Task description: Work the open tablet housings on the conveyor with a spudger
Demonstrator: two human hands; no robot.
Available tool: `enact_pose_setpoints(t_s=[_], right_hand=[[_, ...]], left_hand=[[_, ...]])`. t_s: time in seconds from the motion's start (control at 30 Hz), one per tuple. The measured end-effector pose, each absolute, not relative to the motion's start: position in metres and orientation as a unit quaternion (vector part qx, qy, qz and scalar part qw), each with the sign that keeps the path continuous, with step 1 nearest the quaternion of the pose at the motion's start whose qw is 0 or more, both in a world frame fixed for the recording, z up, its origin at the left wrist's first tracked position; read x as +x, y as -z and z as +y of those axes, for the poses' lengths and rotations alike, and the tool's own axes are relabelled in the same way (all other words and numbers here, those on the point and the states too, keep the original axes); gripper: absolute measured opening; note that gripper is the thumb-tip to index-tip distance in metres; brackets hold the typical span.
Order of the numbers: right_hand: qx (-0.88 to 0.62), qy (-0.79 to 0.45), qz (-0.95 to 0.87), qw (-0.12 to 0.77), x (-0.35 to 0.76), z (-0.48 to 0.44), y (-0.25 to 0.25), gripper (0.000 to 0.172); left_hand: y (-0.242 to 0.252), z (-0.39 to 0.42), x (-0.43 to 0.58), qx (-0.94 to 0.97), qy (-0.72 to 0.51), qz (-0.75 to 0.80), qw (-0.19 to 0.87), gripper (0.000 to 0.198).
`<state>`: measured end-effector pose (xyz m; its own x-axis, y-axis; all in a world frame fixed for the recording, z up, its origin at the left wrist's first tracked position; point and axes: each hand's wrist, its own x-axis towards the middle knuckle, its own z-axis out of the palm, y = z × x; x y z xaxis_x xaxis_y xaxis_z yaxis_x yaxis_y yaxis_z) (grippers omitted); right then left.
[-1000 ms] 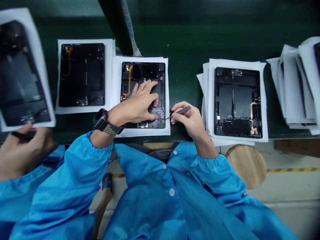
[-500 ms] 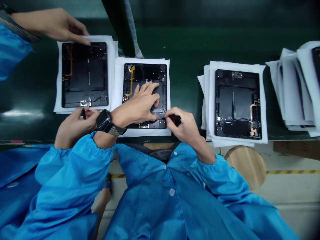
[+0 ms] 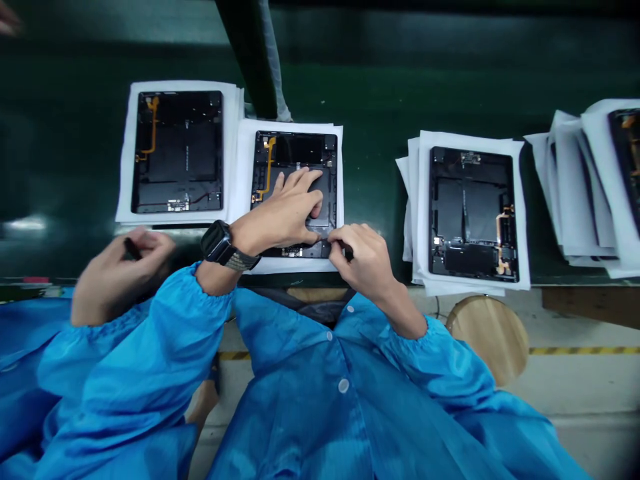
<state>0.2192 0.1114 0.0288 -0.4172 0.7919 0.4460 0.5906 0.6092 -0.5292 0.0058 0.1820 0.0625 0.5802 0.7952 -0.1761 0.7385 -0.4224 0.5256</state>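
My left hand (image 3: 287, 212), with a smartwatch on its wrist, lies across an opened tablet (image 3: 295, 157) with its fingers spread. Its thumb touches the lower part of the black housing, where an orange flex cable (image 3: 268, 170) runs down the left side. At the tablet's lower right corner, my right hand (image 3: 363, 257) is closed in a pinch. Whatever it pinches is hidden or too small to name. White sheets (image 3: 300, 267) lie under the tablet.
To the left, another opened tablet (image 3: 177, 153) rests on white sheets, with a co-worker's hand (image 3: 120, 277) holding a dark stick-like tool below it. A third tablet (image 3: 473, 213) lies on sheets to the right. Beyond it is a stack of sheets (image 3: 580, 193). A post (image 3: 250, 53) rises behind.
The co-worker's hands have drawn away from the left tablet, one down-left, the other to the upper left edge. My hands stay at the same tablet; the view has shifted slightly.
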Motion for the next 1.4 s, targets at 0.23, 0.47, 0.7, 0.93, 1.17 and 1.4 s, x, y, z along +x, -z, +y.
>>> enact_pose_setpoints(t_s=[0.23, 0.47, 0.7, 0.93, 1.17, 1.4], right_hand=[[-0.494, -0.382, -0.639, 0.449, 0.239, 0.111, -0.052, 0.003], [-0.487, -0.498, -0.552, 0.459, 0.239, 0.112, -0.049, 0.012], [-0.477, -0.503, -0.565, 0.447, 0.221, 0.112, -0.054, 0.012], [-0.484, -0.504, -0.57, 0.432, 0.217, 0.107, -0.054, 0.011], [-0.468, -0.521, -0.581, 0.414, 0.207, 0.104, -0.058, 0.014], [-0.438, -0.528, -0.62, 0.382, 0.186, 0.106, -0.063, 0.012]], left_hand=[[-0.09, 0.16, -0.014, 0.811, -0.16, 0.485, 0.284, 0.023], [-0.086, 0.099, -0.081, 0.724, -0.249, 0.612, 0.198, 0.017], [-0.059, 0.086, -0.081, 0.74, -0.235, 0.606, 0.175, 0.02], [-0.055, 0.094, -0.066, 0.742, -0.219, 0.613, 0.163, 0.011], [-0.073, 0.077, -0.06, 0.707, -0.257, 0.628, 0.197, 0.011], [-0.071, 0.067, -0.058, 0.599, -0.299, 0.701, 0.246, 0.01]])
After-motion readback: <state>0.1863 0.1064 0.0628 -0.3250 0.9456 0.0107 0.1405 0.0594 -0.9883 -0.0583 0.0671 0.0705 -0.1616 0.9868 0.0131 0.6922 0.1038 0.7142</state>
